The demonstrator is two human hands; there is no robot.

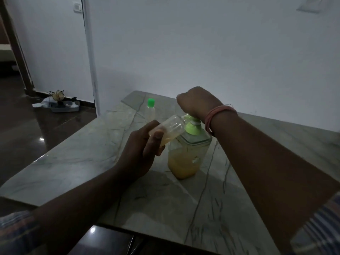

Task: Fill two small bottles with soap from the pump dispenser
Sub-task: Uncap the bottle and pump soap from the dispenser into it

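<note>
Light, slippery small clear plastic bottle [168,130] gripped mid-body by left hand [142,153], tilted at spout; right hand [196,103] fisted, pressing green-topped pump dispenser [187,153], mid-counter.

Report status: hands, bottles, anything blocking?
Left hand holds open bottle tilted at the spout. Right hand fisted on dispenser pump. Second bottle capped, behind. Nothing blocking.

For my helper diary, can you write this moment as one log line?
left hand: holds tilted clear small bottle at nozzle | right hand: presses green-topped pump dispenser | green-capped bottle: waiting behind
</note>
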